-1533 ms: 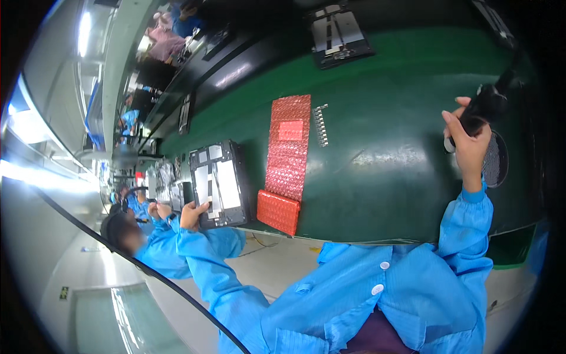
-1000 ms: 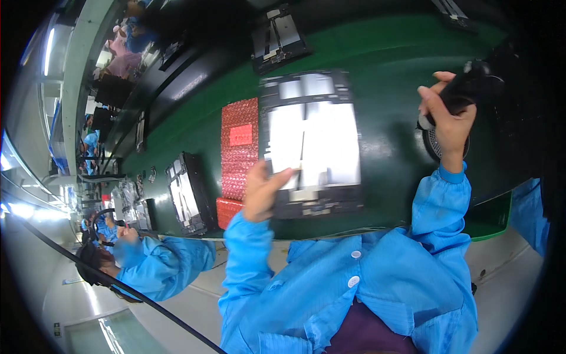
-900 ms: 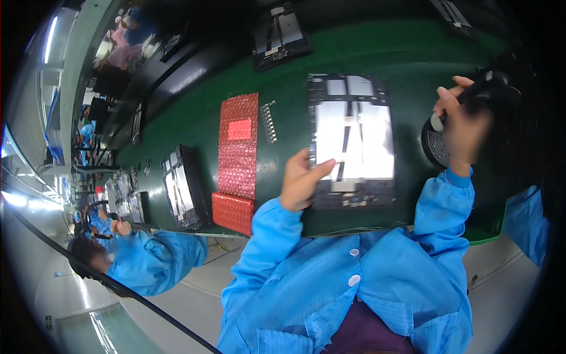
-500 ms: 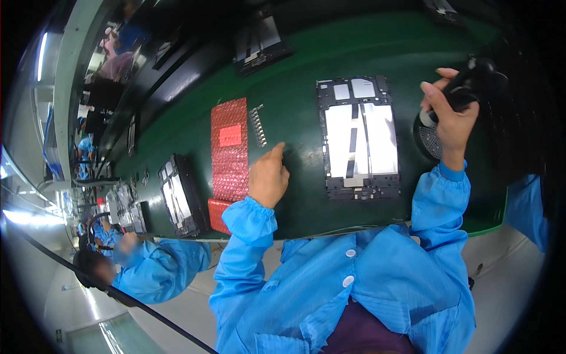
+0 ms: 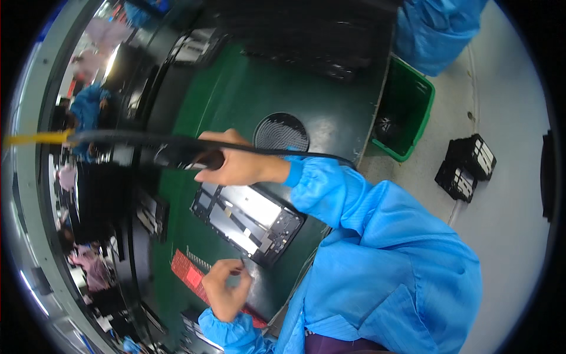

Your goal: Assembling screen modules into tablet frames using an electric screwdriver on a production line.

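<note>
My right hand (image 5: 239, 162) is wrapped round a dark, cylindrical hand tool (image 5: 177, 156), blurred by motion, above the far end of a device. A black cable runs across the hand. The device is an open, flat frame (image 5: 239, 218) with silvery panels and dark edges, lying on the green table. At its near left corner, my left hand (image 5: 227, 290) has thumb and fingers pinched together; a small dark bit shows at the fingertips, too blurred to name. Beneath and beside that hand lies red bubble wrap (image 5: 187, 275), next to a row of small metal pieces (image 5: 198, 259).
A round black dish (image 5: 282, 133) with a textured bottom stands beyond my right wrist. A green bin (image 5: 425, 112) is beyond the table edge, with black units (image 5: 466, 168) on the floor. Dark stacked items (image 5: 306, 47) and another person's blue garment (image 5: 439, 35) are at the top.
The view has swung to the right. My right hand has brought the dark tool from beside the dish to over the device. My left hand has gone from pointing to pinching near the device's corner.
</note>
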The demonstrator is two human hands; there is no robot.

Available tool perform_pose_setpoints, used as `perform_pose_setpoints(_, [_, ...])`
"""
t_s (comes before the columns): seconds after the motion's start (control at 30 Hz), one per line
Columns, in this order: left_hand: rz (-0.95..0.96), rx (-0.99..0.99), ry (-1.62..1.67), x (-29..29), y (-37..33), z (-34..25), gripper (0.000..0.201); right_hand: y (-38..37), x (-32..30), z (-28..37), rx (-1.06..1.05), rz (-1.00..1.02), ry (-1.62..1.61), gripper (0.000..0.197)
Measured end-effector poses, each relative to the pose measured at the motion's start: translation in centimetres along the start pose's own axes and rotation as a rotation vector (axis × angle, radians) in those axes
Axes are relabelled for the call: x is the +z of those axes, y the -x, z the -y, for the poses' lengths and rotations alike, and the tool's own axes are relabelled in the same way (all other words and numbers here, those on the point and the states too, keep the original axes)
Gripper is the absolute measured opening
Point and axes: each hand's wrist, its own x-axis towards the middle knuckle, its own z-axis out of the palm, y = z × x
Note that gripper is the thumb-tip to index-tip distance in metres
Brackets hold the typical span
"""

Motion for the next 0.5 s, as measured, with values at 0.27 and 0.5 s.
perform_pose_setpoints(0.27, [0.104,0.866,0.345,8.8,-9.8,-16.6,0.029,1.9,1.8,2.0,0.005,0.041,-0.043,0.027])
perform_pose_setpoints(0.5, [0.073,0.841,0.161,10.8,-7.1,-14.6,0.028,2.0,0.9,2.2,0.022,0.085,-0.023,0.032])
